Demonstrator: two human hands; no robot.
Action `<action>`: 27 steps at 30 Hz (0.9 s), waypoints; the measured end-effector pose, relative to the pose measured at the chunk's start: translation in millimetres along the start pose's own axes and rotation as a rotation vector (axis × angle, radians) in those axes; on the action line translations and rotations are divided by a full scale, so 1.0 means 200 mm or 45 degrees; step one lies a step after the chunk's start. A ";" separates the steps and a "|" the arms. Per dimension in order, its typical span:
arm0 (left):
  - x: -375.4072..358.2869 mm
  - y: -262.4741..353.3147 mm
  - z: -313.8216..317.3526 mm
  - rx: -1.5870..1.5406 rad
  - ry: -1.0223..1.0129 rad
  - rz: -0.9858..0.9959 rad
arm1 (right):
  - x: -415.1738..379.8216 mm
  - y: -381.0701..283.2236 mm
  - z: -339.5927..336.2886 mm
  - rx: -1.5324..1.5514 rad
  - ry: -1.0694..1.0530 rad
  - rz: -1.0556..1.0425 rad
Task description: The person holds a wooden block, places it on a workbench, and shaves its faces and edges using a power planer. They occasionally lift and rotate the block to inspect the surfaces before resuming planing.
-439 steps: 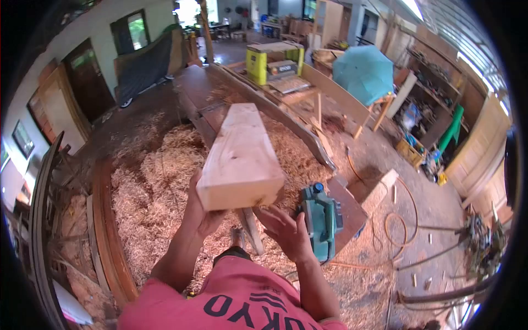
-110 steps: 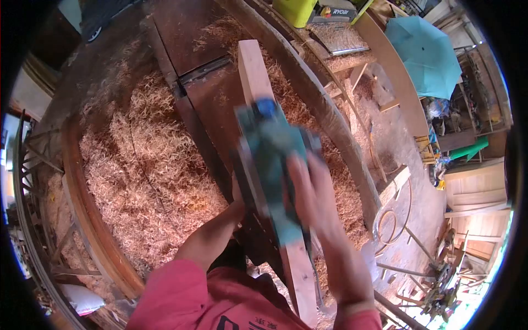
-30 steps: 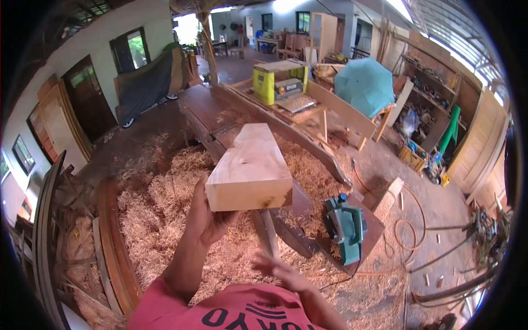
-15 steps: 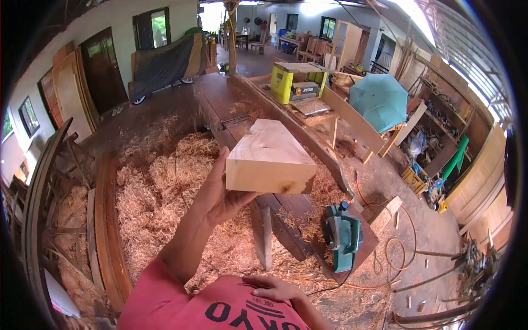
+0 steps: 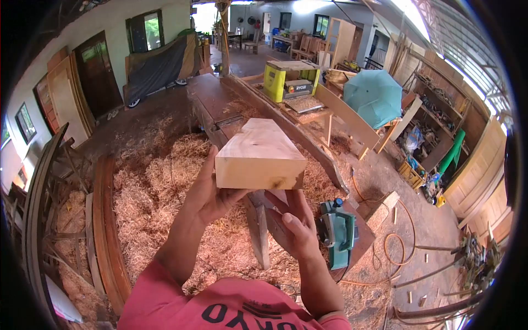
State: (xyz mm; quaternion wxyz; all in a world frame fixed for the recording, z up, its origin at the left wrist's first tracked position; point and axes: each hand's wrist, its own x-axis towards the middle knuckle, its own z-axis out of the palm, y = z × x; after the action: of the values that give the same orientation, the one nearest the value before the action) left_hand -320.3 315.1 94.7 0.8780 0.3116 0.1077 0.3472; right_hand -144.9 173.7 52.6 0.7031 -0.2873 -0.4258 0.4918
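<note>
A thick pale wooden block (image 5: 261, 157) is held up in front of me, its end face with a dark knot turned toward me. My left hand (image 5: 212, 192) grips it at the left, with the thumb along the side and the fingers underneath. My right hand (image 5: 297, 225) is just below the block's right end, fingers spread and fingertips right at the lower edge, partly hidden behind it. A teal electric hand planer (image 5: 338, 234) rests to the right on the end of the dark wooden bench (image 5: 360, 242).
Curly wood shavings (image 5: 154, 203) cover the floor at left. A green thickness planer (image 5: 291, 85) stands beyond the bench, near a teal umbrella (image 5: 374, 99). An orange cord (image 5: 404, 247) loops over the floor at right. Long boards (image 5: 104, 220) lie at left.
My right hand has risen from my shirt to the underside of the block's right end. The block and my left hand have shifted slightly left in view.
</note>
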 end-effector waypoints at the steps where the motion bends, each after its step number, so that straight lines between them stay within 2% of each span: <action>1: 0.00 0.00 -0.01 0.002 -0.010 -0.001 | 0.00 -0.01 0.01 0.046 0.005 0.010; 4: 0.00 -0.01 -0.01 0.008 -0.045 0.009 | 0.01 -0.02 -0.01 0.111 -0.021 0.046; 7: 0.00 -0.03 0.06 0.047 0.081 0.021 | 0.01 -0.01 -0.01 0.119 -0.025 0.033; 10: 0.00 -0.02 -0.07 0.053 -0.128 -0.114 | -0.01 0.01 0.00 0.113 0.027 0.002; 13: -0.08 -0.14 -0.06 0.180 0.335 -0.249 | -0.07 0.06 0.01 0.015 0.122 -0.088; 15: -0.16 -0.26 -0.10 0.348 0.349 -0.264 | -0.10 0.07 0.06 -0.068 0.269 -0.185; 17: -0.18 -0.41 -0.29 0.165 0.148 -0.445 | -0.09 0.04 0.02 -0.489 0.338 -0.006; 18: -0.19 -0.55 -0.38 -0.001 0.039 -0.446 | -0.11 0.03 0.01 -0.697 0.376 0.099; 19: -0.19 -0.60 -0.33 -0.204 0.056 -0.474 | -0.09 0.00 0.02 -1.033 0.398 0.132; 20: -0.17 -0.66 -0.27 -0.407 0.067 -0.490 | -0.08 0.02 0.03 -1.227 0.328 0.052; 22: -0.11 -0.82 -0.26 -0.221 -0.012 -0.220 | -0.03 0.07 0.03 -1.607 0.191 -0.146; 23: -0.14 -0.82 -0.23 -0.498 -0.206 -0.204 | -0.03 0.13 0.06 -1.700 0.214 -0.318; 26: -0.13 -0.83 -0.28 -0.716 -0.360 -0.251 | 0.01 0.21 0.10 -1.849 0.290 -0.466; 27: -0.14 -0.87 -0.34 -0.338 -0.145 -0.227 | 0.03 0.19 0.12 -1.854 0.248 -0.372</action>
State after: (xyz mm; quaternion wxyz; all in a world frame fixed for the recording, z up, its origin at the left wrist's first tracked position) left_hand -273.2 230.4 -66.5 0.9434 0.2011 0.0383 0.2611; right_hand -181.5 191.8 34.0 0.4279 -0.6628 -0.6132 -0.0403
